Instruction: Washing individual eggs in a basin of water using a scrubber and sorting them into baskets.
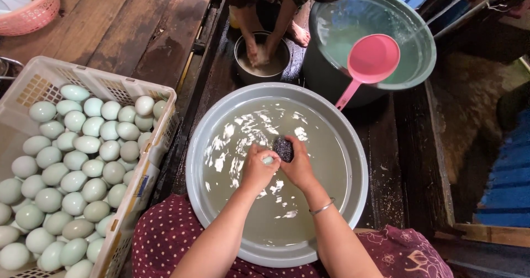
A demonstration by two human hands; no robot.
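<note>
A pale green egg (268,159), mostly hidden, is sitting in the left hand (257,169) above a wide grey basin (359,162) of cloudy water, while a dark scouring pad (284,148), gripped by the right hand (298,166), is pressing against it.

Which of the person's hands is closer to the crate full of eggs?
Left. The left hand holds an egg over the basin, on the side toward the egg crate. The right hand, gripping a dark scrubber, is farther away.
</note>
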